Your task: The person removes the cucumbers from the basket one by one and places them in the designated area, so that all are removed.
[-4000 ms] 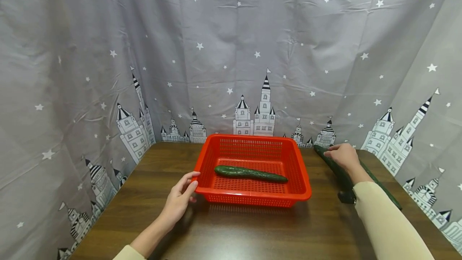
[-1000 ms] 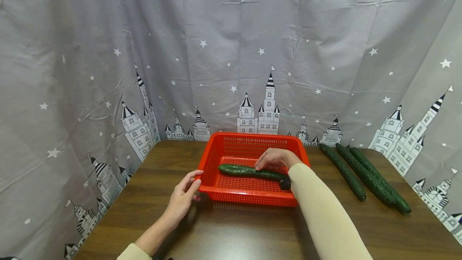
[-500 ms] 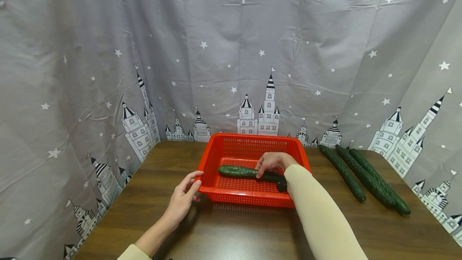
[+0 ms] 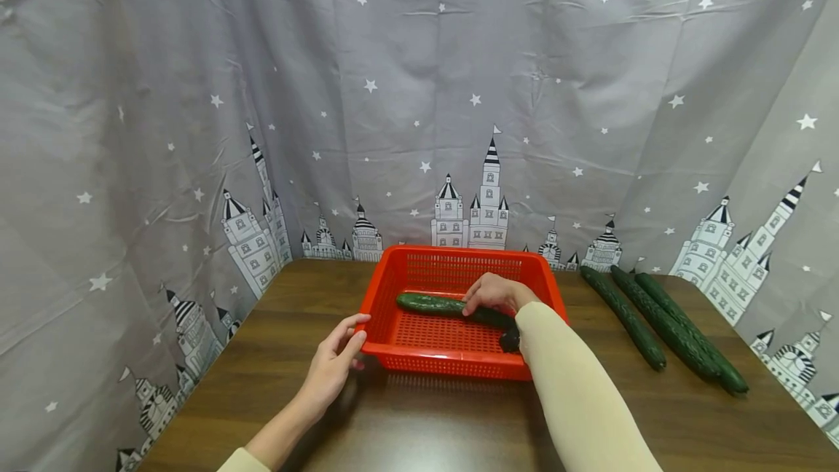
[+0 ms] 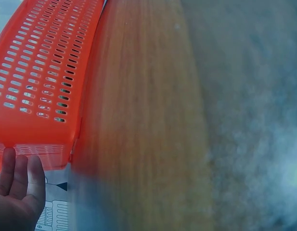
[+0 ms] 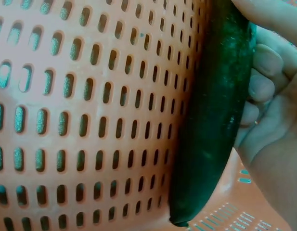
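A red plastic basket with slotted walls stands mid-table in the head view. Inside it lies a long green cucumber, lengthwise across the slotted floor. My right hand reaches in from the right and grips the cucumber near its middle; part of it is hidden under the hand and wrist. In the right wrist view the fingers curl along one side of the cucumber, with the thumb over it. My left hand holds the basket's rim at the front left, thumb at the rim and fingers lower against the wall.
Three more cucumbers lie side by side on the wooden table, right of the basket. A grey curtain printed with castles and stars hangs behind and at both sides. A small black device sits at the right wrist.
My right hand has come from the cucumbers at the right into the basket and taken hold of the cucumber there. That cucumber has shifted slightly toward the back. The left hand stays on the rim.
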A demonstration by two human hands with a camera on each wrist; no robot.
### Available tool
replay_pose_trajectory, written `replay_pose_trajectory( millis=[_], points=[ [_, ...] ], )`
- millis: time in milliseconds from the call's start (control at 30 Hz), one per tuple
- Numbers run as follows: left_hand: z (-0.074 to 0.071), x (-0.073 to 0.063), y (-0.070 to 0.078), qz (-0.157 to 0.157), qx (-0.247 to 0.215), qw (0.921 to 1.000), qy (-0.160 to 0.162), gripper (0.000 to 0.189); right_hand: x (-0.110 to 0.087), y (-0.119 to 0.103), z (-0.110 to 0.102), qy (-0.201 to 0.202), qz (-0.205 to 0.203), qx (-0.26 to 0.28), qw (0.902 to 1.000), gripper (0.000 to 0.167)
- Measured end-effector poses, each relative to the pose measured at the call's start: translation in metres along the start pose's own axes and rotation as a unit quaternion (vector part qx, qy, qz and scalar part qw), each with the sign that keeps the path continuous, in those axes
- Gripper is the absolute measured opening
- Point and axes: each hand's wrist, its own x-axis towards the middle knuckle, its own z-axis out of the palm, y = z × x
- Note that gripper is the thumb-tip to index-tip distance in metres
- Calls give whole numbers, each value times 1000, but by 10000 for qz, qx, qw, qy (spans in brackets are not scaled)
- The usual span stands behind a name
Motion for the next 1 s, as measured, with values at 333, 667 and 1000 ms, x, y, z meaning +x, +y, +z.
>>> replay_pose_trajectory(
  millis=[333, 667, 1000],
  points=[
    [0, -2, -1, 11, -45, 10000, -70, 34, -4, 8, 4, 440, 249, 211, 9985, 38],
    [-1, 0, -2, 6, -78, 9999, -88, 34, -3, 10, 6, 417, 262, 403, 9980, 39],
    [0, -1, 0, -43, -31, 9999, -85, 34, -3, 11, 6, 443, 287, 347, 9980, 38]
  ],
)
